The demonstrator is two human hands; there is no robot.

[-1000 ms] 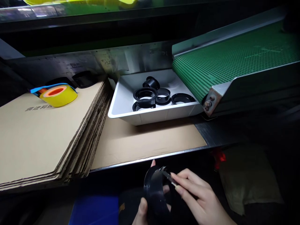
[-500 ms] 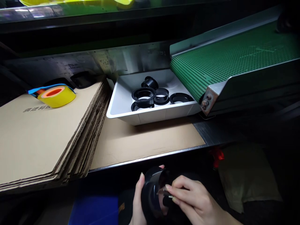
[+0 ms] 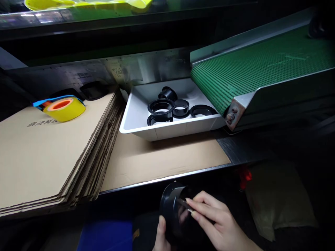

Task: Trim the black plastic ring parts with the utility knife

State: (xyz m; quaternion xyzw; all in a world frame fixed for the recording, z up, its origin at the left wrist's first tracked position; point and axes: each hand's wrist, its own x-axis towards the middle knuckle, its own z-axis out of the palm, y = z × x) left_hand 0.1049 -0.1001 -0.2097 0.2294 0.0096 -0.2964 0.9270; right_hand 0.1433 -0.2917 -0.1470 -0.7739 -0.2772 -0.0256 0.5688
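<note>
My left hand (image 3: 161, 234) grips a glossy black plastic ring (image 3: 169, 205) with a flanged rim, held below the table's front edge. Only the thumb and part of the palm show; the other fingers are hidden behind the ring. In my right hand (image 3: 216, 218), thumb and fingertips pinch a small thin blade (image 3: 184, 204). Its tip lies at the ring's inner edge; whether it touches there I cannot tell. More black flanged rings (image 3: 161, 106) lie in a white tray (image 3: 142, 131) beyond my hands.
A stack of flat cardboard sheets (image 3: 39, 157) fills the left, with a yellow tape roll (image 3: 66, 111) on top. A green conveyor belt (image 3: 251, 69) slopes down to the tray from the right. A cardboard sheet (image 3: 164, 160) covers the table before the tray.
The black ring has turned in my left hand, whose thumb sits lower on it. My right hand stays close to the same place, with the blade showing more clearly.
</note>
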